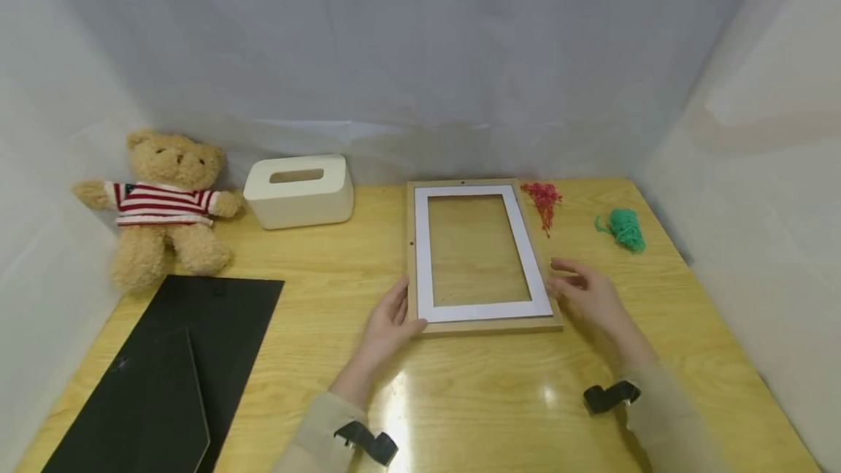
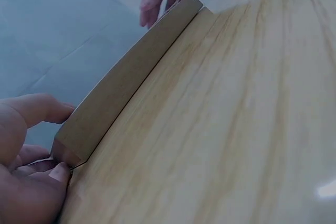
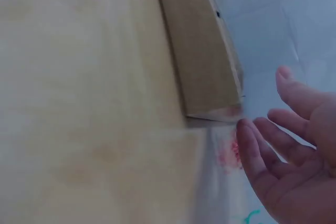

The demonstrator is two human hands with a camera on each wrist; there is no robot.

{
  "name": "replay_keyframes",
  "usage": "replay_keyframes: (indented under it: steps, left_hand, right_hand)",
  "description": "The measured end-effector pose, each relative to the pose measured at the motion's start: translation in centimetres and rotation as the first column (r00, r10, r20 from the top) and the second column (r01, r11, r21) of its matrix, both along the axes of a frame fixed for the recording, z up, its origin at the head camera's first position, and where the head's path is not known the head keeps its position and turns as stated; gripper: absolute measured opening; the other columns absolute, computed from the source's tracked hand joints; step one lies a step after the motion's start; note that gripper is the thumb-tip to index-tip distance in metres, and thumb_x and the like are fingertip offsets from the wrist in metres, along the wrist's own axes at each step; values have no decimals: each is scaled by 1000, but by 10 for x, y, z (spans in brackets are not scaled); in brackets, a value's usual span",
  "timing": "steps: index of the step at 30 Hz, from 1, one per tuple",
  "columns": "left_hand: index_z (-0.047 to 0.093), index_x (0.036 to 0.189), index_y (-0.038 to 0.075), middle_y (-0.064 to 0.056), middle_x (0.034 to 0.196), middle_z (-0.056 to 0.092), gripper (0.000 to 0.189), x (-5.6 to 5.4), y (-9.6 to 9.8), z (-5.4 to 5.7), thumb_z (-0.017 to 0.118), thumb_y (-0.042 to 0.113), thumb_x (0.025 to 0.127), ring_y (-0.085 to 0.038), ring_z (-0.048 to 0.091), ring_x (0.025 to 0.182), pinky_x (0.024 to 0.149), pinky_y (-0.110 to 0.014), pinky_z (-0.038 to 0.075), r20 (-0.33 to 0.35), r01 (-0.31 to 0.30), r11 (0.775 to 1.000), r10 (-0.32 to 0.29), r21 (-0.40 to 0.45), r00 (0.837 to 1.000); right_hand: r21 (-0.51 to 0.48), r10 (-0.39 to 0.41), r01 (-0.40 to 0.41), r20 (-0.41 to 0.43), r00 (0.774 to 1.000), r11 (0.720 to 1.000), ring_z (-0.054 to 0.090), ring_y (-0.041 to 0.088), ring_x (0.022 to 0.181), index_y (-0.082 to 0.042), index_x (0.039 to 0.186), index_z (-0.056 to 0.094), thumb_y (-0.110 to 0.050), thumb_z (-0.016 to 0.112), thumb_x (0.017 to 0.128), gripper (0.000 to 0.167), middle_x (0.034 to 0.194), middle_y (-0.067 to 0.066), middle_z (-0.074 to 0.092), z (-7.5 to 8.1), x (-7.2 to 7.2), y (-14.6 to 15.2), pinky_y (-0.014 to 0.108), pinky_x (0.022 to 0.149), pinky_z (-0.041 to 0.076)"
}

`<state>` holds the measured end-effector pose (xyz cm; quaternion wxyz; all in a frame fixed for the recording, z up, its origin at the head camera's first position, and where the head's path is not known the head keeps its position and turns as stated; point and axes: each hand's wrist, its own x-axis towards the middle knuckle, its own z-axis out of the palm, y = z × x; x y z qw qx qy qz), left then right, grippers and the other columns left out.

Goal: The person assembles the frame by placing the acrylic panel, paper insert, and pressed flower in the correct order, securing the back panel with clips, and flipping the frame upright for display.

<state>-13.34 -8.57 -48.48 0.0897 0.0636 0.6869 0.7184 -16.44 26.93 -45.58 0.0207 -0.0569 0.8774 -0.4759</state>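
Note:
A light wooden picture frame (image 1: 493, 326) lies flat on the table, with a white mat border (image 1: 423, 261) set inside it. My left hand (image 1: 383, 332) grips the frame's near left corner, thumb over the top edge. In the left wrist view, the fingers of that hand (image 2: 31, 177) curl at the corner of the frame's wooden side (image 2: 123, 74). Beside the right edge is my right hand (image 1: 591, 299), its fingers loosely bent and holding nothing. The right wrist view shows this hand (image 3: 294, 161) with thumb and fingers spread, fingertips right by the frame's corner.
A black backing board (image 1: 230, 312) with a stand leg lies at the left. Behind it sit a teddy bear (image 1: 172, 199) in a striped shirt and a white tissue box (image 1: 305, 203). Pink dried flowers (image 1: 544, 199) and a green yarn bundle (image 1: 626, 229) lie right of the frame.

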Motion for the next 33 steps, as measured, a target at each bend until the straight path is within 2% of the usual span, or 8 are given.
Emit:
replay_keyframes:
  steps: [4, 7, 11, 14, 17, 20, 27, 33]
  left_hand:
    - [19, 150, -1, -17, 156, 15, 82, 1, -1, -1, 66, -7, 83, -28, 16, 142, 111, -30, 22, 0, 1, 1000, -1, -22, 1000]
    - [19, 150, 0, -16, 156, 15, 82, 1, -3, -1, 66, -7, 84, -28, 17, 142, 111, -31, 22, 11, -8, 999, 8, -32, 1000]
    - [20, 150, 0, -17, 156, 16, 82, 3, -3, -1, 66, -7, 83, -29, 18, 142, 110, -31, 24, 16, -17, 999, 18, -38, 1000]
    - [21, 150, 1, -16, 156, 17, 83, 3, -3, -1, 67, -7, 82, -29, 20, 141, 110, -30, 25, 14, -19, 999, 20, -44, 1000]
    - [22, 150, 1, -16, 155, 18, 83, 2, -1, -1, 68, -6, 81, -28, 21, 141, 110, -30, 25, 7, -15, 999, 15, -49, 1000]
    - [21, 150, 1, -16, 155, 18, 84, 3, -1, -1, 68, -6, 81, -29, 20, 141, 110, -30, 25, 6, -14, 999, 15, -51, 1000]
    - [23, 149, -1, -18, 155, 18, 82, 4, -1, -2, 68, -6, 81, -30, 20, 141, 110, -32, 24, 3, -20, 999, 20, -31, 1000]
    - [24, 149, -1, -19, 154, 19, 81, 2, -1, -3, 68, -7, 81, -31, 20, 141, 110, -32, 24, -11, -21, 999, 20, -42, 1000]
  right_hand:
    - [62, -29, 32, -57, 998, 998, 60, 35, 103, 1, 133, 51, -29, 58, 96, 47, 127, 21, 56, 12, -33, -2, 37, 78, 53]
    - [103, -72, 82, -98, 993, 991, 58, 36, 103, 3, 130, 52, -24, 57, 97, 43, 122, 21, 58, 15, -59, -6, 43, 78, 52]
    - [139, -115, 140, -174, 978, 980, 59, 37, 97, 8, 122, 56, -13, 57, 97, 33, 110, 25, 61, 10, -87, -7, 47, 77, 51]
    - [162, -145, 184, -223, 964, 970, 60, 38, 92, 11, 115, 59, -8, 59, 95, 28, 103, 27, 62, 3, -102, -3, 48, 76, 50]
    - [194, -183, 231, -236, 954, 953, 58, 38, 90, 12, 111, 61, -9, 61, 94, 27, 100, 27, 62, -4, -112, 1, 48, 77, 49]
    - [229, -201, 251, -219, 955, 941, 57, 37, 89, 11, 109, 61, -13, 63, 93, 29, 98, 26, 62, -8, -117, 3, 47, 77, 48]
    - [266, -188, 225, -158, 969, 937, 59, 39, 90, 11, 105, 61, -21, 71, 88, 37, 101, 28, 63, -13, -122, 6, 50, 79, 49]
    - [324, -166, 204, -143, 976, 924, 60, 37, 86, 10, 106, 61, -22, 70, 88, 38, 98, 27, 63, -14, -128, 7, 47, 74, 50]
